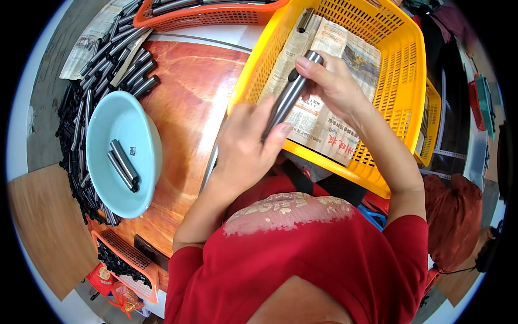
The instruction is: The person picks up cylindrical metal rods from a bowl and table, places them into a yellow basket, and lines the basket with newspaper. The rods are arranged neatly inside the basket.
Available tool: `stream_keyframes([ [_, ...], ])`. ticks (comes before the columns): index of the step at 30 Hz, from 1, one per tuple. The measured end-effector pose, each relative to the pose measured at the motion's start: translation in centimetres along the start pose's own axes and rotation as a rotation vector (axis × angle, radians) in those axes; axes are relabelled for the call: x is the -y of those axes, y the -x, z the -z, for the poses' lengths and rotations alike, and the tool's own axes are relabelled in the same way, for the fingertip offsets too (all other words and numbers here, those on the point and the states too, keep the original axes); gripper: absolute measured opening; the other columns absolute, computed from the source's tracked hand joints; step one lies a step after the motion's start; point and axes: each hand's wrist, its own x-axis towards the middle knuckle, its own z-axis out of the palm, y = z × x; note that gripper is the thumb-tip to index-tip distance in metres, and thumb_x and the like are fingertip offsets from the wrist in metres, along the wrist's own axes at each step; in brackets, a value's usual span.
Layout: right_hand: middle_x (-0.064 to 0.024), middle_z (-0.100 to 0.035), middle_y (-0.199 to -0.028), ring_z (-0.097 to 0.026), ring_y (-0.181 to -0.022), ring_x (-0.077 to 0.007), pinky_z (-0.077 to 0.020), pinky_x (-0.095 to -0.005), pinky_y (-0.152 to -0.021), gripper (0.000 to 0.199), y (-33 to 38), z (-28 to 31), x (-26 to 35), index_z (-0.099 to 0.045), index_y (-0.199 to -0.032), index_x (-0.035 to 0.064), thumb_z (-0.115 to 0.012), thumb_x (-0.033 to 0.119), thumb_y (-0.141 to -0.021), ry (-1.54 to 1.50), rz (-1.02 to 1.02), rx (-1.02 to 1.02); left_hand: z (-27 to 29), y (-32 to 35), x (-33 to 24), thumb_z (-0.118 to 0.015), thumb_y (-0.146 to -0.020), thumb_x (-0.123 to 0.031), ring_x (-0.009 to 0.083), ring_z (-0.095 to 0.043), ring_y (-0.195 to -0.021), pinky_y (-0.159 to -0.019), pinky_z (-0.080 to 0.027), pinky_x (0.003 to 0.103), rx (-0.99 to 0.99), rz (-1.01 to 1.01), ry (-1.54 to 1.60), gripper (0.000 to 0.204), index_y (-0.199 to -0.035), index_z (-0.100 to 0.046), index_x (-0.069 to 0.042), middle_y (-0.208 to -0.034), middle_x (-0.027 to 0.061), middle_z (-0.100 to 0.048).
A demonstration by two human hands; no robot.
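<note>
In front of me, my right hand (339,85) is closed around the upper end of shiny grey tubes with black ends (290,97), lying side by side. A small black piece shows beside the tubes near my right thumb. My left hand (244,143), slightly blurred, grips their lower end with thumb and fingers. How many tubes are in my hands I cannot tell. Both hands are over the near left edge of a yellow plastic basket (416,70) lined with newspaper (324,121). One similar tube (305,20) lies at the basket's far left corner.
A pale blue bowl (100,178) holding two tubes (124,164) stands on the reddish wooden table (189,97). Behind and left of it is a large pile of similar tubes (108,62). An orange basket (216,17) sits at the back; another (143,264) with small black parts is near left.
</note>
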Motion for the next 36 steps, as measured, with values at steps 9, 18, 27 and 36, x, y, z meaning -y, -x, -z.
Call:
stream_keyframes([
  [9,-0.0067,-0.055,-0.068,-0.046,-0.05,-0.0126,-0.0354,-0.0242,-0.042,0.022,-9.2,7.2,-15.0,-0.054,-0.084,-0.0006,-0.066,0.017,-0.084,0.307,-0.46,-0.124,13.4,5.6,6.4,-0.057,-0.081,0.003,0.0189,-0.055,-0.079,-0.07,-0.047,0.03,-0.091,0.285,-0.453,0.036,-0.118,-0.055,0.003,-0.102,0.0132,-0.056],
  [18,-0.0124,-0.061,-0.07,-0.054,-0.051,-0.0197,-0.0452,-0.0303,-0.049,0.024,-11.1,2.8,-23.2,-0.06,-0.083,-0.0073,-0.067,0.016,-0.081,0.338,-0.566,-0.102,20.6,11.8,14.7,-0.059,-0.085,-0.028,0.0305,-0.059,-0.085,-0.076,-0.047,0.038,0.373,1.109,-0.69,0.049,-0.121,-0.052,0.004,-0.101,0.0213,-0.059],
  [27,-0.0145,-0.06,-0.06,-0.059,-0.049,-0.0215,-0.0478,-0.0331,-0.043,0.035,-9.0,-0.1,-23.9,-0.057,-0.078,-0.0095,-0.06,0.024,-0.088,0.544,-0.676,0.062,19.5,10.7,16.6,-0.061,-0.081,-0.024,0.0367,-0.061,-0.085,-0.078,-0.046,0.041,0.391,1.008,-0.714,0.045,-0.115,-0.052,0.005,-0.088,0.0249,-0.062],
  [36,-0.0166,-0.061,-0.061,-0.061,-0.053,-0.0231,-0.0506,-0.0338,-0.054,0.037,-6.7,0.6,-21.7,-0.06,-0.077,-0.0083,-0.057,0.028,-0.085,0.912,-0.427,0.323,19.1,11.7,18.4,-0.061,-0.077,-0.017,0.0405,-0.059,-0.081,-0.071,-0.046,0.043,0.345,0.924,-0.637,0.035,-0.105,-0.046,-0.002,-0.086,0.024,-0.06],
])
